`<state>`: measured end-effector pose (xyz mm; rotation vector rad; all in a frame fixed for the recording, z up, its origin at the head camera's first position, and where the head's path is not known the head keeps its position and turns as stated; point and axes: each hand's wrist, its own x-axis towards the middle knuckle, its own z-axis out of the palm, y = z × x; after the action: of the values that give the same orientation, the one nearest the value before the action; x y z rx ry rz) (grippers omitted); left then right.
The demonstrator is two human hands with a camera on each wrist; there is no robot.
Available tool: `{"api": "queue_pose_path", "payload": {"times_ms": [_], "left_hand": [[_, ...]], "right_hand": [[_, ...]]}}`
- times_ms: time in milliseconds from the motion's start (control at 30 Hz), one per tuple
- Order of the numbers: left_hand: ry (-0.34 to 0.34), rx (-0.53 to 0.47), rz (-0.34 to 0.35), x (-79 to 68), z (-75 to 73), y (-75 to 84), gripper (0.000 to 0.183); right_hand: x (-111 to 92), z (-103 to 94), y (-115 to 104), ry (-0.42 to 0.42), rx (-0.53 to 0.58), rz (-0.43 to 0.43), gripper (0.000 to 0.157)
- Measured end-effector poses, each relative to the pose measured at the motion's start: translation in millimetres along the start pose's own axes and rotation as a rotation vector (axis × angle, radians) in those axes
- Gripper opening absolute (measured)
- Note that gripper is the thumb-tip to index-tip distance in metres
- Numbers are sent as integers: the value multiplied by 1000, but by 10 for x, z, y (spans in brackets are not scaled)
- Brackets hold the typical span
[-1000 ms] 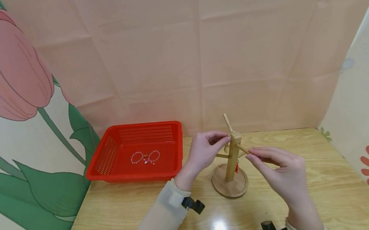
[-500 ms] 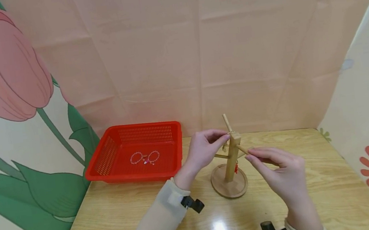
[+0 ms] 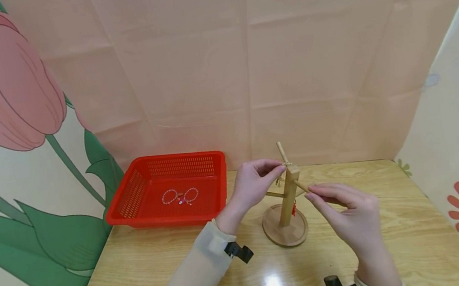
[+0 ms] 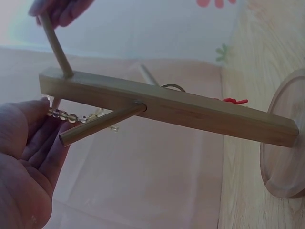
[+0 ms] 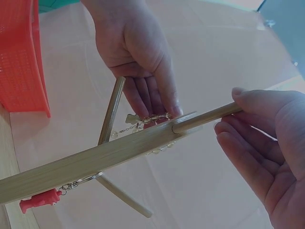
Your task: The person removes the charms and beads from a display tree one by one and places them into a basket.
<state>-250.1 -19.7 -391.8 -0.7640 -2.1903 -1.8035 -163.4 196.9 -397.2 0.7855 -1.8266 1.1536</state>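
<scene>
A wooden peg stand [image 3: 289,202] with a round base stands upright on the table. At its top, my left hand [image 3: 255,182] pinches a bracelet of clear yellowish beads [image 4: 71,117] between thumb and fingers. The beads run around the back of the post at the far upper peg [image 3: 282,152], and a small charm dangles from them. My right hand [image 3: 349,209] grips the end of the near upper peg [image 5: 209,116] with thumb and fingertips. From a lower peg hangs a keyring with a red figure [image 5: 43,199], lying against the post.
A red plastic basket [image 3: 163,159] sits left of the stand, holding two beaded bracelets with a pink charm [image 3: 181,199] between them. A pink cloth [image 3: 187,72] hangs behind the wooden table [image 3: 150,265]. Flowered panels flank both sides.
My left hand has risen slightly, lifting its part of the bracelet near the post's top. The right hand keeps its grip on the peg.
</scene>
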Motion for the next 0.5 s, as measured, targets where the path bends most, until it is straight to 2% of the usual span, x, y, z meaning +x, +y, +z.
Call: {"api": "queue_pose_path", "payload": {"times_ms": [500], "left_hand": [[21,19,-6,49,21,-24,13]], "right_hand": [[27,6,-18,10,-6,-8,22]]}}
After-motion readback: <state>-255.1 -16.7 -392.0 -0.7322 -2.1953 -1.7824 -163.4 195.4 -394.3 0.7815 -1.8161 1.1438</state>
